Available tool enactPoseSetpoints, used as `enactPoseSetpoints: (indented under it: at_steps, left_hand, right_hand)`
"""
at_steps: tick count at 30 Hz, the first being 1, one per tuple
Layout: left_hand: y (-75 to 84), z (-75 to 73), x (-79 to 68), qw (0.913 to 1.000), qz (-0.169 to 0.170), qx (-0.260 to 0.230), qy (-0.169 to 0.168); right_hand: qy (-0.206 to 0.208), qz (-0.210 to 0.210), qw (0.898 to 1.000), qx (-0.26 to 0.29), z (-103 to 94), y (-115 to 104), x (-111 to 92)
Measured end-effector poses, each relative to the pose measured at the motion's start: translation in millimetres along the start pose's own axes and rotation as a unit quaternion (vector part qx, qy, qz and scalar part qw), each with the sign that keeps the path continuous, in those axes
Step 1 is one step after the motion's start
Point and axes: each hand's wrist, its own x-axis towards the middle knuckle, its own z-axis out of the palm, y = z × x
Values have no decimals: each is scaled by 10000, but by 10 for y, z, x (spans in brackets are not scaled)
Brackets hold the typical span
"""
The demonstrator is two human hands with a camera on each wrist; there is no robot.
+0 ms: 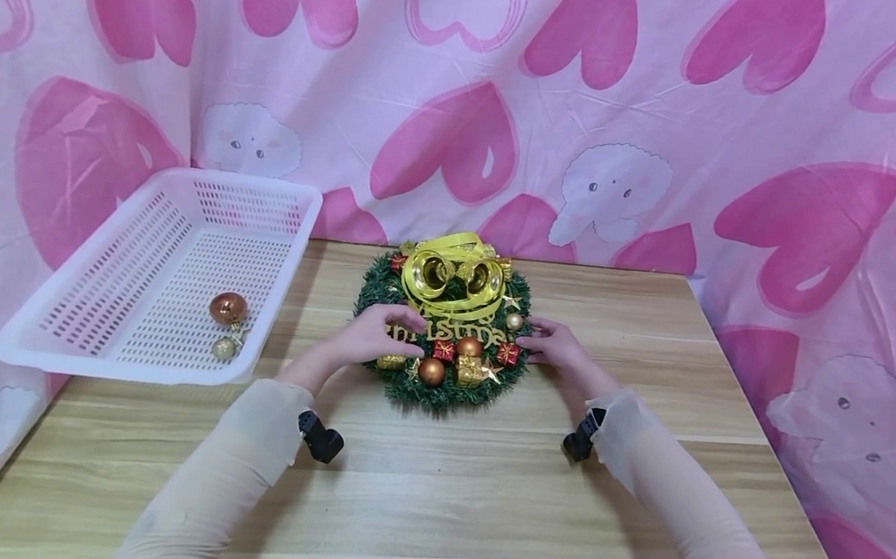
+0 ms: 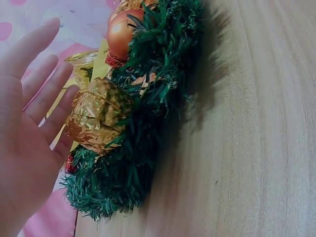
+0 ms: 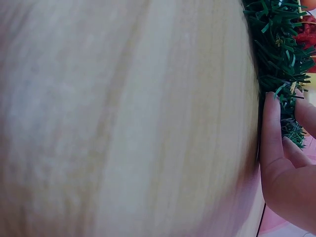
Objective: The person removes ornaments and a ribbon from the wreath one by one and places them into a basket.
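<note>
A green Christmas wreath (image 1: 438,403) lies on the table in the head view, carrying gold lettering, copper balls (image 1: 432,372), small red and gold gift boxes and stars. On its upper part sit two gold bells (image 1: 431,273) with a looped yellow ribbon (image 1: 460,314). My left hand (image 1: 379,332) hovers over the wreath's left side, fingers spread and relaxed. In the left wrist view its palm faces a gold foil ornament (image 2: 101,116). At the wreath's right edge, my right hand (image 1: 559,350) pinches the greenery, with thumb and fingers on either side of it.
A white perforated plastic basket (image 1: 129,373) stands at the left, holding a copper ball ornament (image 1: 228,307) and a small pale gold ball (image 1: 224,348). Behind the wooden table (image 1: 442,496) hangs a pink heart-patterned cloth (image 1: 321,126). Both wrists wear black cameras.
</note>
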Motion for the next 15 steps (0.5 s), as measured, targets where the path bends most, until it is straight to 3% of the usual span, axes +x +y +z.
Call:
enactPoseSetpoints:
  at_steps: [8,15]
  left_hand:
    - [2,49,16,9988,24,384,-317]
    - [34,91,30,9911,270,1228,-428]
  right_hand:
    - [-10,21,10000,-6,7,-15,-11]
    - [-2,36,10000,-6,1,-21,-7]
